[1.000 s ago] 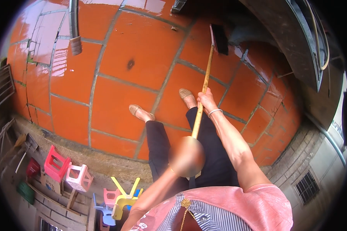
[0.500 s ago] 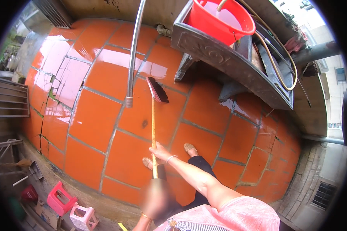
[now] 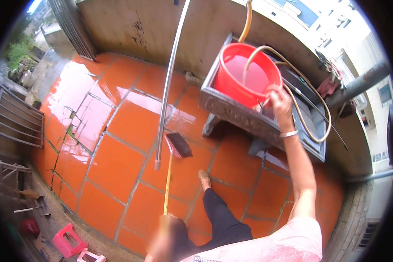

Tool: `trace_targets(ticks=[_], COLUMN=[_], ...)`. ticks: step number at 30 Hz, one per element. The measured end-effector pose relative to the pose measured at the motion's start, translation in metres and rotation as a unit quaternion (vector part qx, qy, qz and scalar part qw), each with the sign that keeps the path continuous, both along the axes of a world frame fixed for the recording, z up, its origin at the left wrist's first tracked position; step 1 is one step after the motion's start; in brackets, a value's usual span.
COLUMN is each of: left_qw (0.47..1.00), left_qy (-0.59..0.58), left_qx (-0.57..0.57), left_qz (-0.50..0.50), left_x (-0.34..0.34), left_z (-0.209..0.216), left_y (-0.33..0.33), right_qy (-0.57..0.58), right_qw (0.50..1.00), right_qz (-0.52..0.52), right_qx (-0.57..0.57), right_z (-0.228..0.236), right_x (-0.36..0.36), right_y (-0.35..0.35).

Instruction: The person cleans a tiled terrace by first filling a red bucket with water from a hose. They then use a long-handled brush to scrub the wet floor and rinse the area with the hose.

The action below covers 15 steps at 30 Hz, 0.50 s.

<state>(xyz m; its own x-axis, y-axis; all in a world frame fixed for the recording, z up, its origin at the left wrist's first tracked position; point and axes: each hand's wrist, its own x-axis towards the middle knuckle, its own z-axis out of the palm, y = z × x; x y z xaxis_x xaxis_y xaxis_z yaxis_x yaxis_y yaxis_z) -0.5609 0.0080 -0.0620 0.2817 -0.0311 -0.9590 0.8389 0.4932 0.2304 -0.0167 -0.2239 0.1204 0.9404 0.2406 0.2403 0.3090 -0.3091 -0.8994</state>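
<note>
Head view: relief on the grey trough's (image 3: 231, 108) front is too blurred to read. On orange tiles (image 3: 113, 159), a broom (image 3: 169, 177) points away from the person, its handle running nearly lengthwise to the left hand (image 3: 165, 240), blurred, grip unclear. The right hand's (image 3: 278, 101) fingers bend over the red bucket's (image 3: 235, 89) rim; whether clasping, cannot tell.

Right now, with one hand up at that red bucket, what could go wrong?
The red bucket holds liquid and the right hand is at its rim, so a tug might tip or slosh it. The pale hose dips into that liquid and could be dragged out if the bucket shifts. The orange floor shines as if wet in places, so a shoe might slip during the reach.
</note>
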Motion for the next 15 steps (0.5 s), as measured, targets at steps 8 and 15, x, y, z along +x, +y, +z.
trace_targets(ticks=[8,15], left_qw=[0.997,0.993], left_qy=[0.029,-0.036], left_qx=[-0.008,0.022], left_qz=[0.073,0.109], left_x=[0.039,0.047], left_z=[0.020,0.028], left_y=[-0.012,-0.009], right_qy=[-0.252,-0.387], right_qw=[0.960,0.833], right_qz=[-0.066,-0.016], right_qx=[-0.105,-0.395], right_z=[0.092,0.148], right_x=[0.326,0.446], right_y=[0.071,0.106])
